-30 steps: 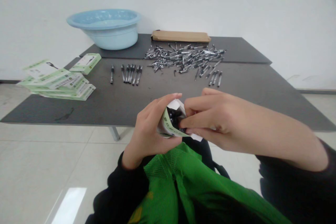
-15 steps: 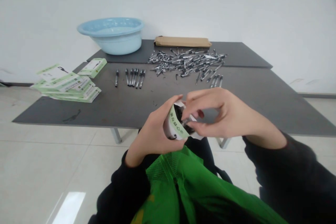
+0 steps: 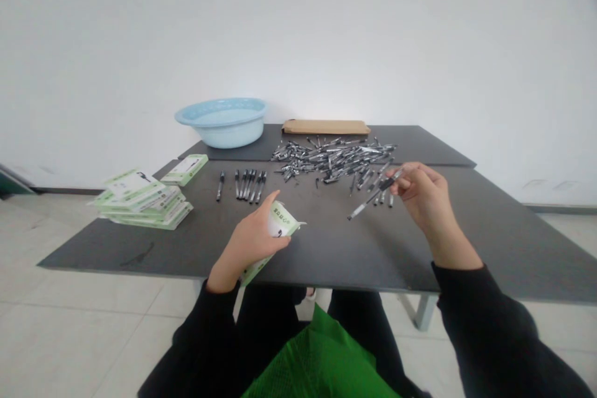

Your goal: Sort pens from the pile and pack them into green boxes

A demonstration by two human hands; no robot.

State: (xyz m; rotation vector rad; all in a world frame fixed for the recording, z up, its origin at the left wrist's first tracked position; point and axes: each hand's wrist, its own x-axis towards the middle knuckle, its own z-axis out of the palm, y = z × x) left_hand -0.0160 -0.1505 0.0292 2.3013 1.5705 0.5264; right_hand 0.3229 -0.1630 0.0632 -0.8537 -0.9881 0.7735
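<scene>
My left hand (image 3: 252,235) is wrapped round a green and white box (image 3: 281,221) at the table's front edge; the box's flap end points up and right. Between the fingertips of my right hand (image 3: 422,196) is a clear pen with dark parts (image 3: 373,198), tilted, its lower end pointing down and left above the table. Behind that pen lies a large heap of similar pens (image 3: 345,158), with a few more in a short row partly hidden by the held pen. A row of several pens (image 3: 250,186) and one separate pen (image 3: 220,186) lie beyond my left hand.
Stacked green and white boxes (image 3: 144,202) stand on the dark table (image 3: 326,261) at the left, with another box (image 3: 185,169) behind them. A light blue basin (image 3: 228,127) and a flat brown carton (image 3: 325,127) are at the back, near the wall.
My right hand has left the box opening and moved right, now with a pen in its fingers. My left hand has moved left with the box. The view has tilted up.
</scene>
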